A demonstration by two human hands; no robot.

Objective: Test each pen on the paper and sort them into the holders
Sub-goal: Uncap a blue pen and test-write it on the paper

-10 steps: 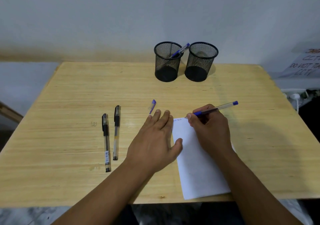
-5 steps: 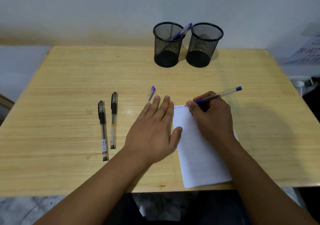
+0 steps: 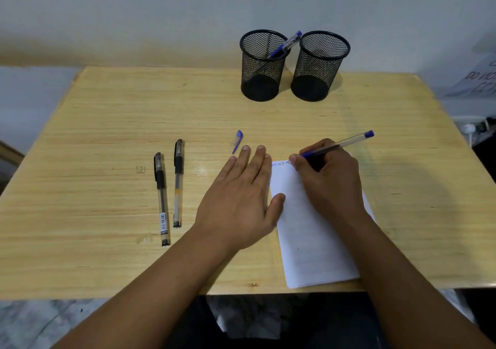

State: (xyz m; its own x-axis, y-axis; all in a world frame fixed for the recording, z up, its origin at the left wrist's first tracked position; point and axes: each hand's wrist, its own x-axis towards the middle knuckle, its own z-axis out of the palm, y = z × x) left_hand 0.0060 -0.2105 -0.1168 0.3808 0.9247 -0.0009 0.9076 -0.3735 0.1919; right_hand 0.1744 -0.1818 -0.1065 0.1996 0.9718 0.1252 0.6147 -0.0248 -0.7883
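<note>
The blue pen [image 3: 335, 146], pinched in the right of the two hands [image 3: 328, 179], is adding to the scribble that has lengthened across the paper [image 3: 308, 230] near the tabletop's [image 3: 107, 134] front edge; it writes, so it is probably ready for sorting. Left hand [image 3: 241, 198] is lying spread flat, steadying the sheet.

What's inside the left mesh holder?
One blue pen leans in the left mesh holder, its cap end over the rim toward the right mesh holder. Its lower tip is hard to make out through the mesh.

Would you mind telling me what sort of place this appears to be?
Probably a plain desk in an office or study room: a wooden table against a bare wall, two mesh pen holders, and a printed notice at the right.
</note>
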